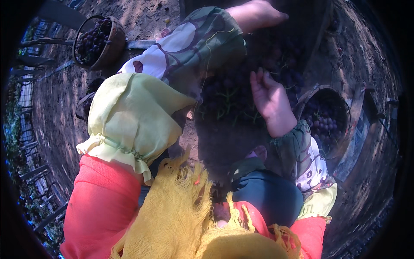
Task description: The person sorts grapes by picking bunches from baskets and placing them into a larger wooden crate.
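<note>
Bunches of dark grapes (226, 87) with green stems lie in shadow in front of me, on a dark surface. My left hand (257, 16) reaches across at the top of the view, beyond a patterned sleeve cover; its fingertips fade into the dark, and whether it holds anything is hidden. Lower and to the right, my right hand (273, 100) is raised over the near right side of the grapes, palm partly turned up. Its fingers are bent a little, thumb side unclear, and no grape shows in it.
A round basket of dark grapes (119, 43) stands at the upper left, with another container partly hidden below it. A second round basket (345, 100) with grapes stands at the right, beside a wooden frame (354, 152). Bare soil (145, 19) surrounds them.
</note>
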Motion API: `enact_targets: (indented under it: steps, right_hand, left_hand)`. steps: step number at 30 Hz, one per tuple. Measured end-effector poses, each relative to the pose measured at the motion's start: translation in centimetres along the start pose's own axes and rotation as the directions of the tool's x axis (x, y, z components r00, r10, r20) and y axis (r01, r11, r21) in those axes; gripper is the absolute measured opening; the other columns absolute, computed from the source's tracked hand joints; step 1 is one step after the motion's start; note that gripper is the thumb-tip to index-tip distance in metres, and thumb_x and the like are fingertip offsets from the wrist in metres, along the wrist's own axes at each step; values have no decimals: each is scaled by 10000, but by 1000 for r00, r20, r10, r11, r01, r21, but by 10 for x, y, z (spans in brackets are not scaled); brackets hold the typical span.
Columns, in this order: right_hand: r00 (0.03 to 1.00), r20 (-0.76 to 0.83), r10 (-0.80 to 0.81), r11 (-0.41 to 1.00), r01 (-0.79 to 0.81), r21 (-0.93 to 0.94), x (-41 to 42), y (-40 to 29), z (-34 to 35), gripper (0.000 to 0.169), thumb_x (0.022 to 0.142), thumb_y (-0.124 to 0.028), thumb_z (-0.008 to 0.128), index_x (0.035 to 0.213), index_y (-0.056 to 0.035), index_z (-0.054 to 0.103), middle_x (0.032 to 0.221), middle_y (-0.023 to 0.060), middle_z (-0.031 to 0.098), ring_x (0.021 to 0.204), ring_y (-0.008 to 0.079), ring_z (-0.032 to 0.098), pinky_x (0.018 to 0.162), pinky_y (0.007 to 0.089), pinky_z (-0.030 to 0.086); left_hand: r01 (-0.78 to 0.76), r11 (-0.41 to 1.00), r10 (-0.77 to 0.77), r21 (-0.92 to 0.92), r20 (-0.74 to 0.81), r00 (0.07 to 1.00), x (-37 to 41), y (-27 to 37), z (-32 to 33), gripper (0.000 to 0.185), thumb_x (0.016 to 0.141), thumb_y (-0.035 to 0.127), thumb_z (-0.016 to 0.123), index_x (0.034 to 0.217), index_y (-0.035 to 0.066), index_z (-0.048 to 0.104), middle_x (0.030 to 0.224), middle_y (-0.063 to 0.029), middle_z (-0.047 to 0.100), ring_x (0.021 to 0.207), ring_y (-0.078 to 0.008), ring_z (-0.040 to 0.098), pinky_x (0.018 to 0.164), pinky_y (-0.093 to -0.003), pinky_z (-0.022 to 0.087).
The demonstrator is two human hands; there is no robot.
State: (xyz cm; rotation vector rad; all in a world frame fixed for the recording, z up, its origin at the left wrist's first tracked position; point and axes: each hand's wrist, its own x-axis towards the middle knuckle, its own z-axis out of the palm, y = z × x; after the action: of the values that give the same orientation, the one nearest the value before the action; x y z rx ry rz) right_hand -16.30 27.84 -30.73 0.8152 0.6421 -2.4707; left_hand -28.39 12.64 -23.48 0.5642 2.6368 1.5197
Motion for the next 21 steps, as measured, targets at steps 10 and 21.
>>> enact_targets:
  steps: [10,21]
  right_hand:
    - [990,-109,85,985,-100,-141,11,19,-12,93,920,-31,523,1003,-11,560,942,85,596,855,167,599,909,402,512]
    - [962,54,269,355,-47,-934,-75,-59,-100,206,913,-198,583,988,-9,617,861,49,653,704,92,601,640,233,513]
  left_hand:
    - [179,911,-118,372,-181,976,-65,-36,69,518,887,422,537,1272,76,526,1307,-179,479,1209,-357,467,1013,-390,387]
    - [-115,649,278,752,-94,956,-99,-26,95,517,843,408,593,1312,220,484,1382,-111,390,1275,-360,343,1070,-530,246]
